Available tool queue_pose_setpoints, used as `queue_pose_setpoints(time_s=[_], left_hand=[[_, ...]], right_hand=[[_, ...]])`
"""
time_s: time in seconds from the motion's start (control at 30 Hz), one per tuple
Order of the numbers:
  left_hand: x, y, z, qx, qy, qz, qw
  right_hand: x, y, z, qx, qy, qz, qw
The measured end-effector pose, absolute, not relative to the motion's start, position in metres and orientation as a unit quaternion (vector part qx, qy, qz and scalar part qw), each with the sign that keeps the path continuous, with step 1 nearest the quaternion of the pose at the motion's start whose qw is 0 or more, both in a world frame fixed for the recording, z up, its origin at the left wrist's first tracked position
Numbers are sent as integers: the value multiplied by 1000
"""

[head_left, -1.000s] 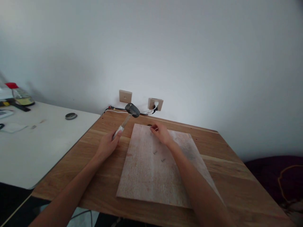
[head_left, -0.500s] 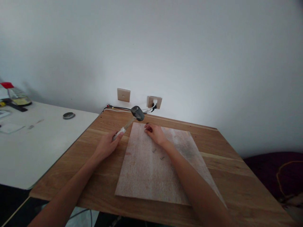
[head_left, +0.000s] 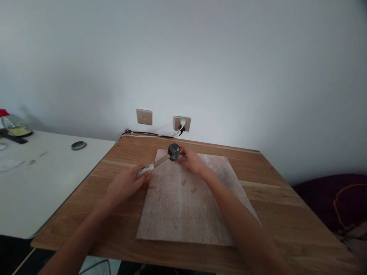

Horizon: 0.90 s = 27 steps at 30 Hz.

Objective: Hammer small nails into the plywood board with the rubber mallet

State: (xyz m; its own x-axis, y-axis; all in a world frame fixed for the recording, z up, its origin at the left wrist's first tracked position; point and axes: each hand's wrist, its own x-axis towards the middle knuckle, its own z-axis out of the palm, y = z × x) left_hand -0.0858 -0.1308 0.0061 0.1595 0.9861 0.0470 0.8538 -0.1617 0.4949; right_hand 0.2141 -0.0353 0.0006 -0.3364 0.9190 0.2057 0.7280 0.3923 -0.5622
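Observation:
My left hand (head_left: 127,182) is wrapped round the pale, worn handle of a mallet (head_left: 173,152) with a dark, scuffed head. The head hangs above the far part of a whitish wooden board (head_left: 160,214), just in front of my right fingertips. My right hand (head_left: 191,160) is curled at the board's far edge, its fingers drawn together. The mallet head partly hides those fingers, so what they pinch cannot be made out. Nearer me, two small nail-like pieces, one here (head_left: 184,182) and another piece (head_left: 193,190), lie on the board.
The board rests on a brown wooden table (head_left: 109,225) against the wall. Cables (head_left: 149,134) run along its back edge to a wall socket (head_left: 181,123). On a white table (head_left: 51,183) at left are a round dark lid (head_left: 78,145) and a red-capped bottle (head_left: 15,126).
My left hand has swung the mallet head right and down, bringing it in front of my right fingers. My right hand stays near the board's far edge. The view has shifted slightly.

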Motion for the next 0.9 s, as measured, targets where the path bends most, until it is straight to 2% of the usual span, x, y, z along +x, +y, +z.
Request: queue_pose_setpoints(time_s=[0.3,0.53,0.67,0.9], left_hand=[[-77,-132,8,727,649,151,165],[-79,-126,-5,704,640,234,203],[-78,-126,-4,691,641,258,209],[-76,-129,0,675,638,298,221]], right_hand=[[264,-52,20,-525,-820,161,162],[245,-61,12,-543,-818,141,126],[241,-58,9,-534,-818,153,149],[224,-36,3,-512,-797,189,261]])
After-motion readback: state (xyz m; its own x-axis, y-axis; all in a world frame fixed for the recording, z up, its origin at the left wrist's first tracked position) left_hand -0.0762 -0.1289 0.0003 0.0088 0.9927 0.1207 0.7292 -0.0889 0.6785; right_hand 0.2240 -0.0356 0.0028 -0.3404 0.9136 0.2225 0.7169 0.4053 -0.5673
